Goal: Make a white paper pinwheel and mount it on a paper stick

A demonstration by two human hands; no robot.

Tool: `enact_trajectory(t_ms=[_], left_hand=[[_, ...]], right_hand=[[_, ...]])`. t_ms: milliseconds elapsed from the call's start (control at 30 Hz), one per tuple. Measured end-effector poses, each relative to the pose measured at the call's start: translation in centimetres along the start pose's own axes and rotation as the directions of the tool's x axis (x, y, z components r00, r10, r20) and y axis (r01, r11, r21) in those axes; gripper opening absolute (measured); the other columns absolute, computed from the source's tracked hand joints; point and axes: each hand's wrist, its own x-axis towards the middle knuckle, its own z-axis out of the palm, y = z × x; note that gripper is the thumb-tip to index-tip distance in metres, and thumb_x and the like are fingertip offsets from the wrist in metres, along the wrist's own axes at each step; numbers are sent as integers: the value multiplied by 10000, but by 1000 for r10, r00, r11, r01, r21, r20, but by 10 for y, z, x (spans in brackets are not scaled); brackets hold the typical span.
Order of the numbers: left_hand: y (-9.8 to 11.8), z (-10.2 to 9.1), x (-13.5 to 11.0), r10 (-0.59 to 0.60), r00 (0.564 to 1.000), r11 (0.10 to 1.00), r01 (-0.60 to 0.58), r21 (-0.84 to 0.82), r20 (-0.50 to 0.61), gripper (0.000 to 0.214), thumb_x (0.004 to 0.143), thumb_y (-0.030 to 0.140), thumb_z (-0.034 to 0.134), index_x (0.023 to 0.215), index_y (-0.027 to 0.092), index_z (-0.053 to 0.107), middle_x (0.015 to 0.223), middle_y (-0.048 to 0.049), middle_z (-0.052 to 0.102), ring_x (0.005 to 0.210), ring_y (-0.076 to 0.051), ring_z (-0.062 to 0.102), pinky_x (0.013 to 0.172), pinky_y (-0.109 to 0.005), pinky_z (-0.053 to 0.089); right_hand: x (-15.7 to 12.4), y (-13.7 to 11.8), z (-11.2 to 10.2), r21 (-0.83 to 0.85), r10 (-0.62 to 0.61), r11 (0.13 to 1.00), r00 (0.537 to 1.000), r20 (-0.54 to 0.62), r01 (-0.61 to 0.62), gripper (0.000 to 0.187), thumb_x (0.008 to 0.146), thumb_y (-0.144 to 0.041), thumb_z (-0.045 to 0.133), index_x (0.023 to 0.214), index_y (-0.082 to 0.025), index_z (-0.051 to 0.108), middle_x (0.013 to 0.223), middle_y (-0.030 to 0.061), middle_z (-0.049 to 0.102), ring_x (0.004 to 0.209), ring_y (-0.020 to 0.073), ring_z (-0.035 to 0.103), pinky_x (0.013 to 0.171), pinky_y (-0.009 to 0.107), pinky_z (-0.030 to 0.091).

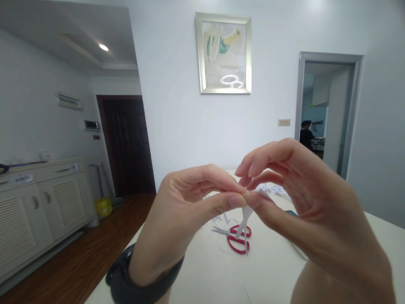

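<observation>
My left hand, with a dark band at the wrist, is closed in a pinch of thumb and forefinger. Its tips meet those of my right hand, which pinches too. Between them they grip a thin white paper strip, whose loose ends hang down above the table. Most of the pinched part is hidden by the fingertips. Below the strip lie red-handled scissors, blades pointing left. Behind my right hand are more white strips, partly covered by the fingers.
The white table also bears paper scraps and a dark flat object, mostly behind my right hand. A framed picture hangs on the wall. To the left stands a louvred cabinet. A person is visible through the doorway.
</observation>
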Motion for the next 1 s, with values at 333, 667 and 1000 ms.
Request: enact_trajectory(t_ms=[333, 667, 1000], left_hand=[[-4, -5, 3, 53, 996, 997, -49, -65, 67, 76, 725, 111, 670, 685, 173, 654, 704, 19, 624, 712, -86, 581, 658, -164, 464], [-2, -6, 1, 39, 995, 994, -29, -108, 93, 61, 735, 132, 666, 692, 173, 655, 709, 25, 611, 713, -80, 566, 678, -163, 453], [1, -4, 1, 36, 994, 999, -32, -43, 100, 86, 784, 135, 611, 709, 169, 637, 714, 29, 593, 711, -73, 546, 665, -159, 434]], right_hand=[[0, 1, -3, -18, -3, 1000, 1000, 12, 3, 189, 760, -140, 622, 887, -239, 523, 902, -25, 581, 844, 127, 577, 738, 245, 521], [0, 1, -3, -24, 6, 1000, 1000, 8, -6, 160, 772, -147, 598, 873, -255, 536, 874, -12, 599, 807, 147, 590, 732, 272, 519], [-1, -1, -4, -26, 18, 1000, 999, 32, -17, 139, 778, -181, 600, 873, -260, 536, 876, -11, 603, 829, 156, 593, 688, 255, 531]])
